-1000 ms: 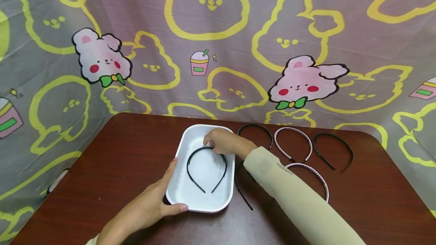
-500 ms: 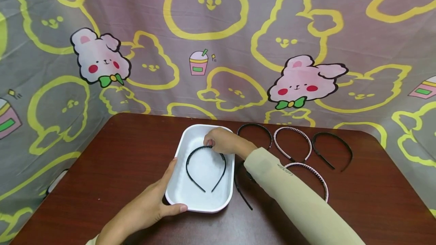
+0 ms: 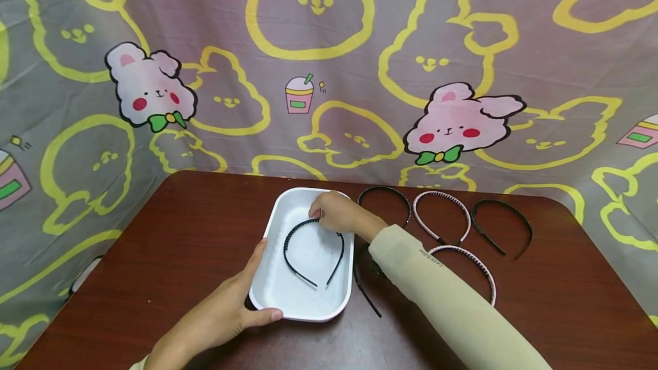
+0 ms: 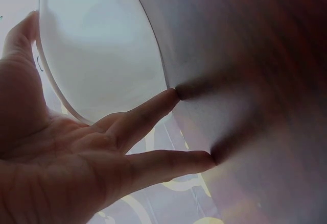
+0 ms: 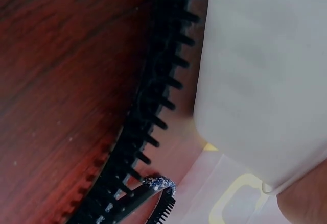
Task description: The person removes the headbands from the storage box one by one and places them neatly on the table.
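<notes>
A black toothed headband (image 3: 285, 247) lies within the white tray (image 3: 303, 304), its two ends toward me. My right hand (image 3: 336, 210) pinches it at the top of its arc, with the fingers curled there. My left hand (image 3: 231, 301) rests at the tray's near left corner, thumb on the near rim and index finger along the left rim. In the left wrist view two straight fingers (image 4: 148, 117) touch the table beside the tray. The right wrist view shows the tray's outer wall (image 5: 255, 71) and another black headband (image 5: 140, 114) outside it.
Right of the tray, on the brown table (image 3: 128, 267), lie a black headband (image 3: 384, 188), a pink one (image 3: 466, 216) and a dark one (image 3: 525, 226). Another pink headband (image 3: 488, 278) and a black one (image 3: 366, 294) are partly hidden by my right sleeve (image 3: 442, 290). A patterned curtain (image 3: 329, 147) hangs behind.
The headband in the tray has shifted slightly to the right and turned a little, its ends swinging right. My right hand moved slightly with it. My left hand and the tray look still.
</notes>
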Demonstrator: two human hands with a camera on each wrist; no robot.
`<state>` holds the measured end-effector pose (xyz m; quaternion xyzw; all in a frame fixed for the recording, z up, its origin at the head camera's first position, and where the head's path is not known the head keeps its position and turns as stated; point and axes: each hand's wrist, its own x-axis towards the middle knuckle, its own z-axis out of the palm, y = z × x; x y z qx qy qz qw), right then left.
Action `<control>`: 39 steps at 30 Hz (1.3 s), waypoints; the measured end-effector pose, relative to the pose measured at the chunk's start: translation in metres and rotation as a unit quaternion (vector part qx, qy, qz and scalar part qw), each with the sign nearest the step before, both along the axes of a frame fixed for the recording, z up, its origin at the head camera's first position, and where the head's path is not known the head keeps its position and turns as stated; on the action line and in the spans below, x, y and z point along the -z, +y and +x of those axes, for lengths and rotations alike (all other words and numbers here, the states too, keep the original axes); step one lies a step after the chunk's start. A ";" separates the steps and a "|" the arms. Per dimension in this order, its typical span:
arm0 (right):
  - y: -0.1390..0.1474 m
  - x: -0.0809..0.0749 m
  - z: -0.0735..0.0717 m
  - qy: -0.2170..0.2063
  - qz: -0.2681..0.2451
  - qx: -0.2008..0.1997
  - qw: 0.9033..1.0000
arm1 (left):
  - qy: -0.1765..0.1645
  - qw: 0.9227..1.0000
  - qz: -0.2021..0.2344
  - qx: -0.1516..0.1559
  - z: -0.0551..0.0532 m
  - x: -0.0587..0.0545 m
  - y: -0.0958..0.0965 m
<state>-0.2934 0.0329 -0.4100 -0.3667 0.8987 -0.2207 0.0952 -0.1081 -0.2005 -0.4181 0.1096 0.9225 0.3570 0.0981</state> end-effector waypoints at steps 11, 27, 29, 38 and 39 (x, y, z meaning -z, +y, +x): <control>0.001 0.000 0.003 0.025 -0.017 -0.002 1.000 | -0.002 1.000 0.003 0.004 0.000 0.001 -0.001; 0.002 -0.006 0.006 -0.002 -0.040 0.011 0.999 | 0.009 1.000 -0.009 0.000 0.000 0.002 0.000; 0.003 -0.007 0.007 -0.004 -0.042 0.015 0.999 | 0.006 1.000 -0.010 -0.002 0.000 0.002 0.000; 0.005 -0.015 0.013 0.000 -0.048 0.019 0.999 | 0.002 1.000 -0.012 -0.006 0.000 0.001 0.001; 0.005 -0.015 0.013 0.005 -0.048 0.016 0.999 | 0.002 1.000 -0.011 -0.006 0.000 0.001 0.001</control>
